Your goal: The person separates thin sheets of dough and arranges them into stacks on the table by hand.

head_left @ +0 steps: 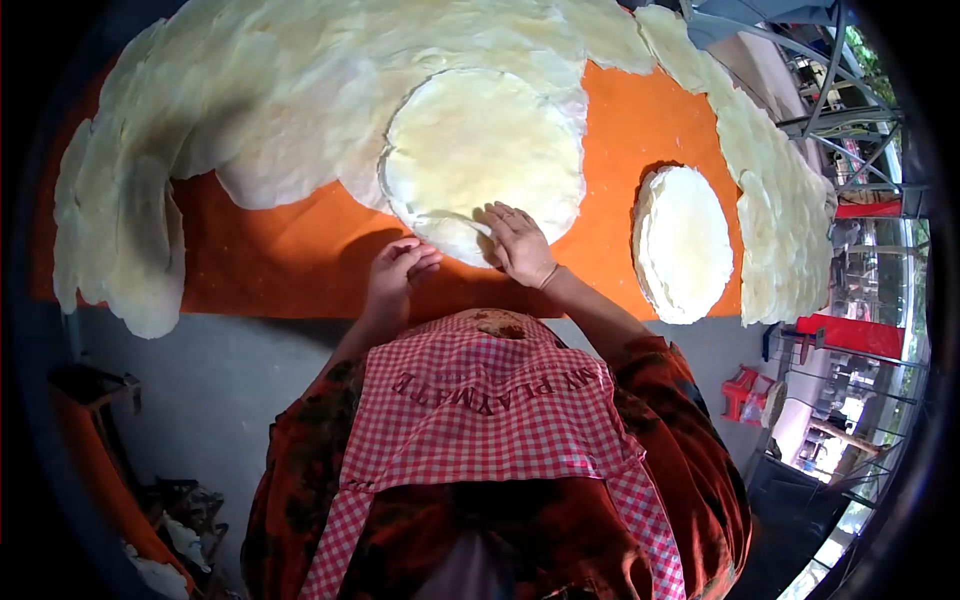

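A stack of thin, round dough sheets [480, 150] lies in front of me, close to the near edge of the orange table. My left hand [402, 268] is closed at the stack's lower left rim, thumb and fingers pinching the edge of a sheet. Flat on the near part of the stack rests my right hand [520, 246], its fingers stretched out. Between the two hands the top sheet's near edge looks slightly lifted and creased.
Overlapping dough sheets [290, 90] cover the far and left side of the orange tabletop [270, 265]. A second round stack [685, 245] stands at right, beside another overlapping row [785, 220]. A red stool [745, 393] is on the floor at right.
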Available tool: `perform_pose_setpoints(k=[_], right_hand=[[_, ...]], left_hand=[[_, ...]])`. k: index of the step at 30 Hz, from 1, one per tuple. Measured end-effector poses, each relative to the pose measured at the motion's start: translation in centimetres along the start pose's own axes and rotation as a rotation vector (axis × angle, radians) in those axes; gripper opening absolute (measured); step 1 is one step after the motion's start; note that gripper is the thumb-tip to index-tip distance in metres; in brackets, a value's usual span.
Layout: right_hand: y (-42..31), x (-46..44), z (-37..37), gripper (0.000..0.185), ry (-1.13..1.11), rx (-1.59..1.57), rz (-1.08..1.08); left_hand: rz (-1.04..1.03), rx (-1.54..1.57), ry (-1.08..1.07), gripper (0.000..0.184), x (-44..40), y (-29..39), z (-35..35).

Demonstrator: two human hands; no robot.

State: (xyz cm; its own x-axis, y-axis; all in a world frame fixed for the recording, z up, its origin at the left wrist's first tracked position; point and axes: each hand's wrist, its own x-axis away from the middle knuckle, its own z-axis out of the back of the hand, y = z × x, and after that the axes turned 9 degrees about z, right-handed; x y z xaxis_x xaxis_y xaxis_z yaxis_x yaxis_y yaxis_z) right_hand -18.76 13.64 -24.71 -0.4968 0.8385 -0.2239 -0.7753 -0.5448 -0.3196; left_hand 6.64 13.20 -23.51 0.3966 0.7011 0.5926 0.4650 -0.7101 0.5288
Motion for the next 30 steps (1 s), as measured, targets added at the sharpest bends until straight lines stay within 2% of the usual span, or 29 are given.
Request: perform_pose_setpoints(k=[2,7,8,10,13,16,17,20,24,25,28,30], right_hand=[[-0.5,-0.9,0.0,0.033,0.101,-0.001,0.000],[-0.1,-1.2,-0.5,0.014,0.160,-0.160,-0.048],[-0.1,-1.3,-0.7,0.017,0.208,-0.161,-0.047],[-1.2,-2.0,0.7,0.030,0.124,-0.121,-0.083],[-1.3,-2.0,0.3,0.029,0.143,0.047,-0.021],[0.8,-1.8,0.3,0.027,0.133,-0.199,-0.170],[1.7,-1.5,0.5,0.026,0.041,-0.251,-0.203],[3.0,-1.1,1.3,0.025,-0.063,-0.514,-0.268],[3.9,-0.4,1.9,0.025,-0.122,-0.783,-0.212],[4.2,-0.1,1.9,0.025,-0.145,-0.757,-0.212],[5.3,0.5,1.0,0.023,-0.121,-0.842,-0.281],[5.0,0.8,0.4,0.022,0.039,-0.560,-0.119]], left_hand=[[0.038,-0.020,-0.042,0.020,-0.2,0.6,-0.4],[0.013,-0.068,-0.050,0.031,-2.4,-0.8,-0.5],[-0.014,-0.099,-0.043,0.034,-2.6,-1.0,-0.7],[0.066,-0.131,-0.142,0.043,-3.8,-1.2,-0.5],[0.085,-0.178,-0.227,0.045,-4.7,-1.6,-0.8],[0.064,-0.324,-0.163,0.046,-5.0,-1.9,-1.6],[0.071,-0.318,-0.159,0.046,-5.1,-1.9,-1.7],[0.121,-0.068,-0.136,0.042,-5.8,-2.0,-2.6],[0.204,0.051,-0.214,0.044,-7.9,-3.3,-3.1],[0.165,0.035,-0.224,0.051,-8.4,-3.6,-3.3],[0.342,0.062,-0.109,0.053,-8.8,-2.3,-3.9],[0.317,-0.005,-0.051,0.050,-8.5,-2.2,-4.7]])
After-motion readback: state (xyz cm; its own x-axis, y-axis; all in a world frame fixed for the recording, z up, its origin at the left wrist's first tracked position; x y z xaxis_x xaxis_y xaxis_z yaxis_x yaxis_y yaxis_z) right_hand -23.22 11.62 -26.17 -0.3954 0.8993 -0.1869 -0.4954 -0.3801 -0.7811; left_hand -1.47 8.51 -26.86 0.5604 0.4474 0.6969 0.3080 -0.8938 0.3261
